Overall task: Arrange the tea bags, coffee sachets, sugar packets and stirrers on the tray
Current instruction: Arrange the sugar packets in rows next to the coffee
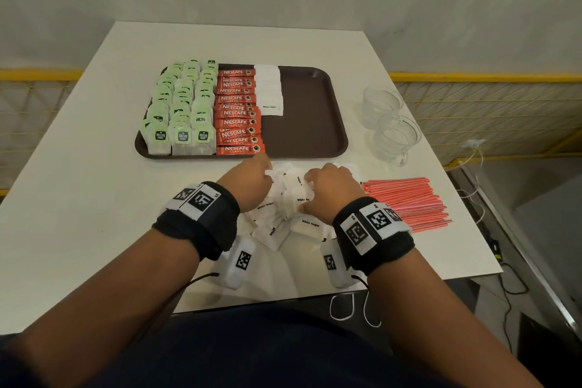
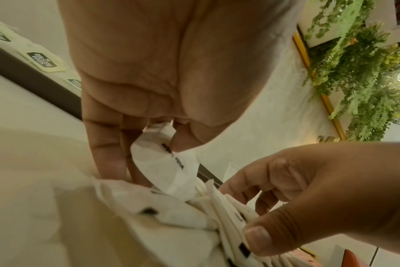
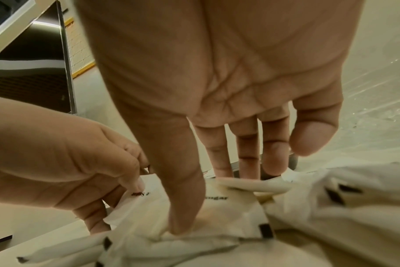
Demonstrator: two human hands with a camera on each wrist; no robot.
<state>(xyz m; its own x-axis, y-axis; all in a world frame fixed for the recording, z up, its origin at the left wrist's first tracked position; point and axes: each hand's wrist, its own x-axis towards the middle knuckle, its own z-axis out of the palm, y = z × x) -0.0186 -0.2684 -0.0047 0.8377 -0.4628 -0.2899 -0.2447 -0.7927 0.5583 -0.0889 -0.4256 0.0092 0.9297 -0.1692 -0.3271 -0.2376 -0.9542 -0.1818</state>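
Observation:
A brown tray (image 1: 308,116) holds rows of green tea bags (image 1: 181,104), a column of red coffee sachets (image 1: 237,113) and a column of white sugar packets (image 1: 269,88). In front of it lies a loose pile of sugar packets (image 1: 283,217). My left hand (image 1: 267,172) pinches one sugar packet (image 2: 171,171) between thumb and fingers above the pile. My right hand (image 1: 307,195) reaches into the pile, thumb and fingers closed on a bunch of packets (image 3: 240,202). Red stirrers (image 1: 406,201) lie in a heap on the table to the right.
Two clear glass cups (image 1: 382,101) (image 1: 398,135) stand right of the tray. The tray's right half is bare. The table's right edge runs just beyond the stirrers, with cables and a yellow railing (image 1: 485,77) past it.

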